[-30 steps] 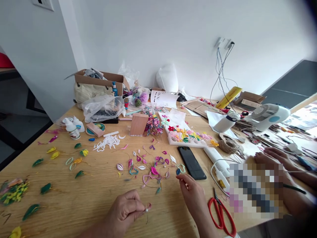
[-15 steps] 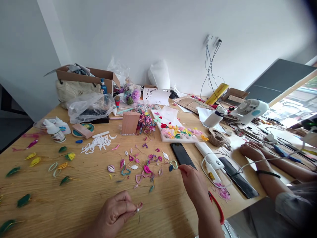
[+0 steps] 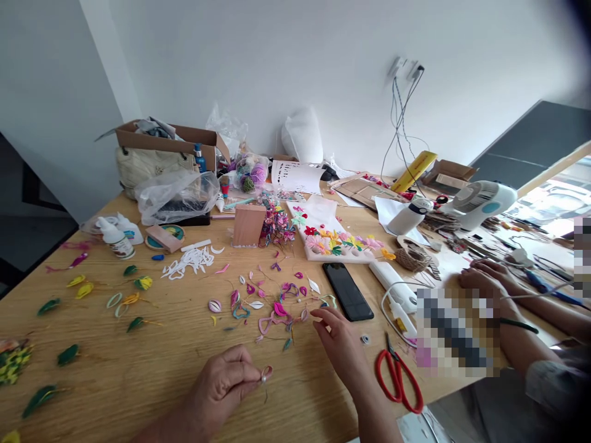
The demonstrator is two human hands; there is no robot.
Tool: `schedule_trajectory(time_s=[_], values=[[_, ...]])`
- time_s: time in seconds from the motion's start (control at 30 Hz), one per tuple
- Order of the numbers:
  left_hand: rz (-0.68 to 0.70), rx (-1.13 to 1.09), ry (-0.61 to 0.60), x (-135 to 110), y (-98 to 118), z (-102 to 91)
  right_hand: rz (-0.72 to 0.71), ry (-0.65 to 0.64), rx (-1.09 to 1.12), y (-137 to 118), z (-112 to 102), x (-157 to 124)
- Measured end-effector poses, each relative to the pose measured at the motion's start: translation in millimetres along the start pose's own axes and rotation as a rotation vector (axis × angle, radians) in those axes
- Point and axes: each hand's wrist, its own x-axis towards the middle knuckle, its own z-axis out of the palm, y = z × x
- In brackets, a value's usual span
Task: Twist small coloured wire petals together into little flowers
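Note:
My left hand (image 3: 228, 384) pinches a small pink looped petal piece (image 3: 266, 373) with a white bead, low over the wooden table (image 3: 152, 357). My right hand (image 3: 339, 341) lies flat with its fingertips at the edge of a scatter of pink, purple and teal petal pieces (image 3: 277, 307); it holds nothing. A black phone (image 3: 347, 291) lies just beyond the right hand. Red-handled scissors (image 3: 399, 378) lie to its right.
Another person's hands (image 3: 484, 280) rest on the table at right near a glue gun (image 3: 399, 295). A white board with coloured flowers (image 3: 337, 243), a wooden block (image 3: 248, 226), glue bottles (image 3: 115, 237), green and yellow leaf pieces (image 3: 83, 289), a cardboard box (image 3: 168, 138) and a fan (image 3: 482, 200) crowd the table.
My right hand has slid left toward the petal scatter. The left hand keeps its pinch on the pink piece. The view has shifted slightly.

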Motion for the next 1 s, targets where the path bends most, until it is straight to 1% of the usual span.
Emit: schedule_trajectory(time_s=[0.07, 0.17, 0.27, 0.47, 0.63, 0.77, 0.83, 0.9, 0.93, 1.0], values=[[0.005, -0.003, 0.011, 2, 3, -0.9, -0.031, -0.012, 0.032, -3, 6, -1], [-0.004, -0.004, 0.021, 2, 4, -1.1, -0.033, -0.04, 0.038, -6, 13, -3], [-0.018, -0.001, 0.024, 1, 3, -0.1, -0.039, -0.031, 0.033, -5, 19, -3], [0.005, -0.022, 0.046, 0, 3, 1.6, -0.018, 0.101, 0.123, 10, 32, -5], [-0.033, -0.015, 0.047, 1, 4, 2.4, 0.032, 0.209, 0.148, 18, 40, -4], [-0.02, -0.012, 0.057, 1, 3, 2.2, 0.042, 0.306, 0.224, 17, 41, -5], [-0.017, -0.015, 0.053, 1, 3, 1.6, 0.044, 0.382, 0.255, 16, 38, -7], [-0.02, -0.02, 0.045, 1, 4, 1.3, 0.035, 0.424, 0.261, 14, 35, -8], [-0.022, -0.021, 0.041, 0, 4, 1.4, 0.019, 0.416, 0.26, 12, 32, -7], [-0.025, -0.02, 0.034, -1, 5, 2.2, -0.035, 0.342, 0.247, 4, 25, -3]])
